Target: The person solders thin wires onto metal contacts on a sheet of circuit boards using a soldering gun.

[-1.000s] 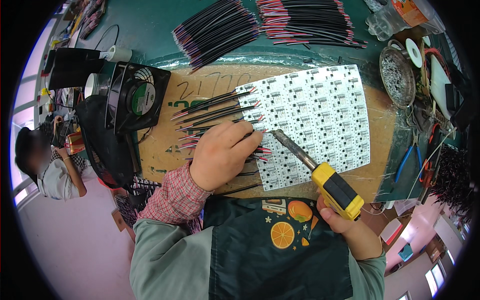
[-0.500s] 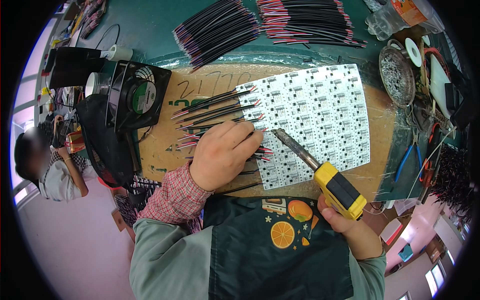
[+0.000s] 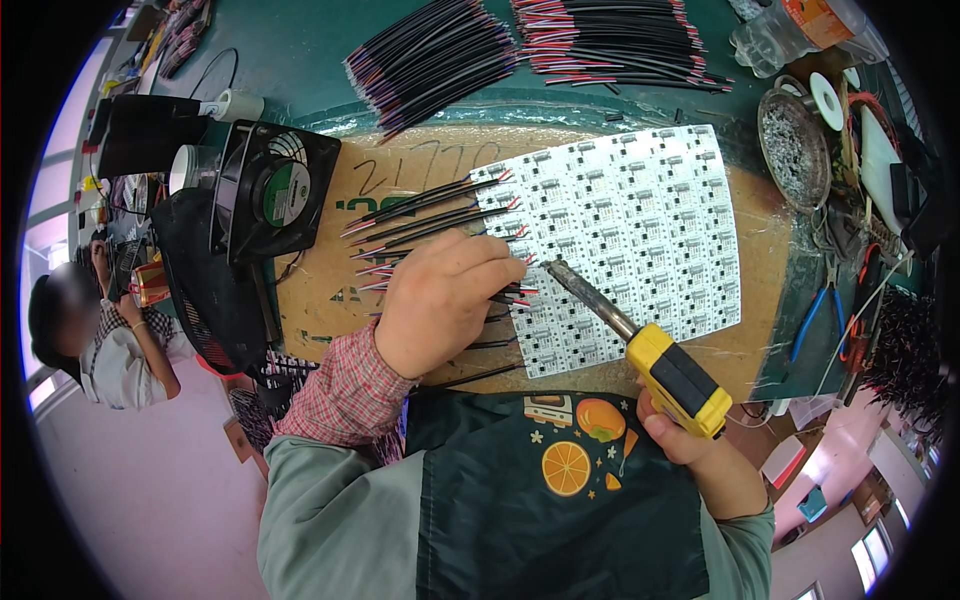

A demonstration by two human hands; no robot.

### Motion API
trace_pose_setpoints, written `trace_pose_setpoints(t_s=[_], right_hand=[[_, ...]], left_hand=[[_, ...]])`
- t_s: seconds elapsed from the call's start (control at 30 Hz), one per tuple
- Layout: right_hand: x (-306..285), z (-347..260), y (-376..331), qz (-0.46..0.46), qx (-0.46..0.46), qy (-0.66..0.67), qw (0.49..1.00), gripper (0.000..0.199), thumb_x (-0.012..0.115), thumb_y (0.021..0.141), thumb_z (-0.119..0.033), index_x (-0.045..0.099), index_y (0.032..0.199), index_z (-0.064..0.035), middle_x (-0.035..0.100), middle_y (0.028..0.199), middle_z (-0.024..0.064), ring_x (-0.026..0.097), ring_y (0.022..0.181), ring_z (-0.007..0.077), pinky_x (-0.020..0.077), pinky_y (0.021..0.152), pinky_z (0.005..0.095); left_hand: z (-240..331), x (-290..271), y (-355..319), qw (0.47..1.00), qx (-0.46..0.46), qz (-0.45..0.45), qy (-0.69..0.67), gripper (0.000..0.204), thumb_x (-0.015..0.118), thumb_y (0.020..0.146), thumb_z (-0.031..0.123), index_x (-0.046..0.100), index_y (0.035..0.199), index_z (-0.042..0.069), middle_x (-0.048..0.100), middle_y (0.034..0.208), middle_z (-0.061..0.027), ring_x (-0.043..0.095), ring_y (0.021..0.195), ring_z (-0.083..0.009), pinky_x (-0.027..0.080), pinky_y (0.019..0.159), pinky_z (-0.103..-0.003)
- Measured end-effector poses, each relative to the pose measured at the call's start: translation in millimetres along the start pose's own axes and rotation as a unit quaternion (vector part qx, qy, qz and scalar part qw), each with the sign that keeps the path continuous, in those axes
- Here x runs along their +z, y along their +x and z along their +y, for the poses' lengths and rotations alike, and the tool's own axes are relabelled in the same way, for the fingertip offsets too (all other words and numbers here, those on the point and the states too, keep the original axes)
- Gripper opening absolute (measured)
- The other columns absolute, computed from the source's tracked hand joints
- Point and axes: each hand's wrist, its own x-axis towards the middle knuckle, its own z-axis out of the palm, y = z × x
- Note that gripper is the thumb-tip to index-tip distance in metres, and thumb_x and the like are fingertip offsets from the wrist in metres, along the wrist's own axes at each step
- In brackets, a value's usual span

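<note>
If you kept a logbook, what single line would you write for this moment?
left hand: pressing wires at circuit panel edge | right hand: holds yellow soldering iron, tip at panel edge | fan: left

The left hand point(image 3: 440, 300) lies knuckles up on a row of black wires point(image 3: 430, 205) at the left edge of a white circuit board panel point(image 3: 640, 220), on a brown board on the green table point(image 3: 300, 50). The right hand point(image 3: 690, 440) grips a yellow soldering iron point(image 3: 675, 375), its tip at the panel just beside the left fingertips. A black fan point(image 3: 280, 190) stands to the left.
</note>
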Motion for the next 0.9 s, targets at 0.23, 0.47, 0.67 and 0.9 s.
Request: trace_pose_setpoints(t_s=[0.23,0.47,0.67,0.9], right_hand=[[-7.2,13.6,-7.6,-0.020,0.013,-0.069,0.997,0.022,0.073,0.076,-0.013,0.059,0.092,-0.0042,0.060,0.079,0.0082,0.061,0.065,0.0234,0.0470,0.060,0.0325],[-8.4,6.9,-5.5,-0.044,0.002,-0.087,0.995,0.022,0.071,0.077,-0.019,0.060,0.090,-0.0052,0.060,0.076,0.0085,0.060,0.063,0.0267,0.0465,0.058,0.0336],[-3.1,5.1,-2.9,-0.002,-0.004,-0.026,1.000,0.019,0.071,0.075,-0.014,0.059,0.085,-0.0045,0.058,0.074,0.0076,0.058,0.061,0.0232,0.0454,0.057,0.0326],[-2.1,3.9,0.7,-0.005,-0.004,-0.010,1.000,0.017,0.070,0.074,-0.011,0.059,0.086,-0.0040,0.058,0.074,0.0079,0.058,0.061,0.0220,0.0456,0.057,0.0316]], left_hand=[[3.2,0.0,-0.2,1.000,0.007,-0.012,0.027,0.032,0.063,0.066,-0.002,0.067,0.096,0.010,0.062,0.095,-0.0026,0.058,0.079,-0.0233,0.050,0.068,-0.034],[5.9,-1.8,0.2,1.000,0.003,-0.010,0.021,0.032,0.063,0.065,-0.003,0.066,0.095,0.010,0.062,0.094,-0.0024,0.058,0.079,-0.0230,0.050,0.068,-0.034],[7.3,-2.9,0.7,1.000,-0.017,-0.020,-0.005,0.046,0.059,0.058,-0.010,0.068,0.099,0.008,0.064,0.098,-0.0073,0.060,0.087,-0.0274,0.051,0.075,-0.037],[29.5,-38.2,2.5,0.998,0.048,0.033,-0.016,0.043,0.071,0.065,0.000,0.066,0.107,0.006,0.063,0.090,-0.0053,0.061,0.077,-0.0279,0.050,0.066,-0.034]])
